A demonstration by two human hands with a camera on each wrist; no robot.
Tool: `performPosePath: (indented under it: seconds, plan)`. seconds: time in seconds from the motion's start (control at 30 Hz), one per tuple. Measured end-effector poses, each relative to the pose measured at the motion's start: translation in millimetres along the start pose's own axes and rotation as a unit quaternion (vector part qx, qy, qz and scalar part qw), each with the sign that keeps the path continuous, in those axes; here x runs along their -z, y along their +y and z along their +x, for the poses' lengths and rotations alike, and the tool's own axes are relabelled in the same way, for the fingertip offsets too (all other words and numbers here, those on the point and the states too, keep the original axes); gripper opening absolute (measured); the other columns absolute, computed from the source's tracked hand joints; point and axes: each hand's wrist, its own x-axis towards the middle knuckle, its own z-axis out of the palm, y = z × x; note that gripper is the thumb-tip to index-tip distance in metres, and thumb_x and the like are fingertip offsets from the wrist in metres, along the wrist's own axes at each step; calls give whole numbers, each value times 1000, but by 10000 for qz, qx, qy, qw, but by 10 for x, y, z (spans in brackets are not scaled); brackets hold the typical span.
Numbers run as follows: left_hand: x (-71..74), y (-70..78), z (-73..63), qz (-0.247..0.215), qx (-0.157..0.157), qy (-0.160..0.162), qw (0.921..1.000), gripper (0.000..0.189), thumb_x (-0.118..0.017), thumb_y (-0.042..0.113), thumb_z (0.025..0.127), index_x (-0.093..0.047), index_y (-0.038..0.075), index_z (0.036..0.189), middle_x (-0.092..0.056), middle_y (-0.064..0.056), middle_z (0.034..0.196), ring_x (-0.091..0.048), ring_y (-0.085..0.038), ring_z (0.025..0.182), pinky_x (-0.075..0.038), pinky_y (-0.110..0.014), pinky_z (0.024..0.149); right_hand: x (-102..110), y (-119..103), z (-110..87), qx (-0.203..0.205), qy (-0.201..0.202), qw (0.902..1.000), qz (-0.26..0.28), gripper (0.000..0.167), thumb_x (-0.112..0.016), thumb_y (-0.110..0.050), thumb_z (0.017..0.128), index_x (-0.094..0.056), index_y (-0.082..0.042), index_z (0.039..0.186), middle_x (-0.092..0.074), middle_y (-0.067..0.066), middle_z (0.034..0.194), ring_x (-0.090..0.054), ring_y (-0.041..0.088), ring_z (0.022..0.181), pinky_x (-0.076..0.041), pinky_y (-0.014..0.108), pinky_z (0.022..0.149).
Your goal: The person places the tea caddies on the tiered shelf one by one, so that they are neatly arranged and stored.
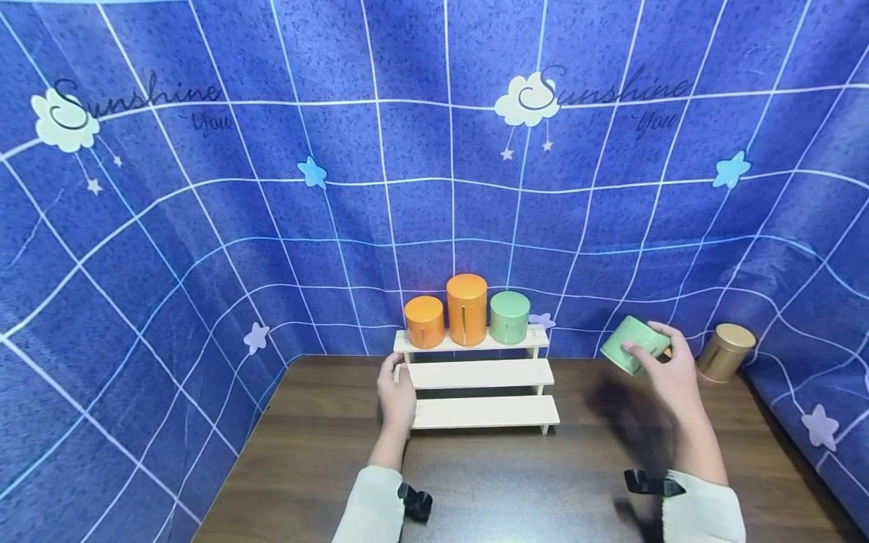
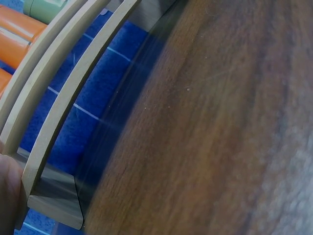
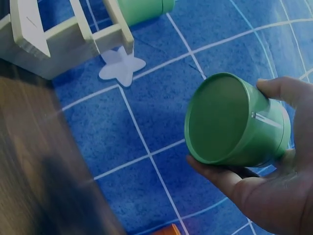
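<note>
A white wooden three-step display rack [image 1: 483, 411] stands on the table. At its left end, my left hand [image 1: 397, 396] grips the side by the steps; the left wrist view shows only part of the hand [image 2: 10, 193] against the rack. A short orange tin [image 1: 425, 323], a tall orange tin [image 1: 467, 311] and a short green tin [image 1: 509, 318] stand on the top step. To the right of the rack, my right hand [image 1: 675, 377] holds another short green tin [image 1: 631, 345] above the table, tilted, its flat round end [image 3: 217, 120] facing the right wrist camera.
A gold tin [image 1: 726, 353] stands at the back right of the table [image 1: 516, 483]. Behind my right hand a bit of something orange [image 1: 668, 352] peeks out. A blue cloth [image 1: 421, 211] with white grid lines hangs behind and at both sides.
</note>
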Motion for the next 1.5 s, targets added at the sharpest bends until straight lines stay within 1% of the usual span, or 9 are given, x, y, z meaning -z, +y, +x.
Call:
performPosePath:
  seconds: [0.2,0.37,0.57,0.77,0.87,1.07,1.17,1.33,1.5]
  plan:
    - [3,7,0,23,-86,34,10000,31,-52,-3,97,-64,0,126,-64,-16,129,-51,-29,130,-37,-48,111,-67,-41,-22,21,-29,10000,10,66,-78,-24,90,-46,-5,145,-56,2,108,-58,1,85,-51,14,66]
    - [2,29,-1,-2,-29,31,10000,31,-52,-2,97,-64,1,126,-64,-16,129,-51,-28,131,-36,-46,112,-109,-81,-38,92,-193,9998,-11,66,-77,-28,91,-47,-7,147,-55,8,114,-59,2,87,-52,15,67]
    - [5,40,-3,-56,-68,42,10000,31,-52,-3,97,-64,-1,125,-64,-17,128,-51,-29,130,-36,-47,112,-191,-91,-38,476,-138,9978,-441,59,-77,-30,91,-56,-11,143,-59,11,122,-55,4,87,-46,13,68]
    - [6,19,-5,0,-46,64,10000,29,-53,-2,98,-64,0,125,-64,-17,127,-52,-29,129,-37,-46,111,-270,-86,-60,793,-359,9961,-150,56,-76,-19,92,-56,-4,142,-57,18,126,-59,0,82,-50,14,63]
    - [5,4,-9,20,-72,62,10000,28,-54,-1,99,-64,0,125,-64,-17,127,-52,-29,129,-37,-45,111,-304,-126,-87,857,-412,9953,-165,55,-76,-16,92,-57,-2,141,-52,20,130,-57,4,90,-50,12,65]
    - [1,9,-16,41,-104,72,9999,28,-53,-2,99,-64,0,125,-64,-17,127,-52,-29,129,-37,-45,112,-370,-155,-110,1075,-411,9930,-275,54,-77,-18,91,-59,-6,141,-54,18,129,-48,14,110,-45,8,80]
    - [-2,22,-14,32,-99,61,9999,28,-53,-2,99,-64,-1,125,-64,-17,127,-52,-29,129,-37,-45,111,-395,-162,-109,1125,-488,9920,-295,55,-76,-18,92,-58,-6,142,-55,19,129,-48,15,114,-44,8,84]
    - [-4,37,-14,40,-100,43,9999,28,-53,-2,99,-63,-1,125,-64,-17,127,-52,-29,128,-38,-46,111,-450,-175,-119,1120,-630,9912,-333,57,-75,-20,93,-56,-5,144,-53,21,132,-47,24,120,-42,8,87]
    - [3,55,-17,69,-116,30,9999,28,-53,-1,99,-63,-1,125,-64,-18,128,-52,-30,129,-37,-47,111,-515,-193,-127,1233,-737,9893,-272,57,-75,-19,93,-55,-5,145,-54,20,132,-47,19,120,-43,8,89]
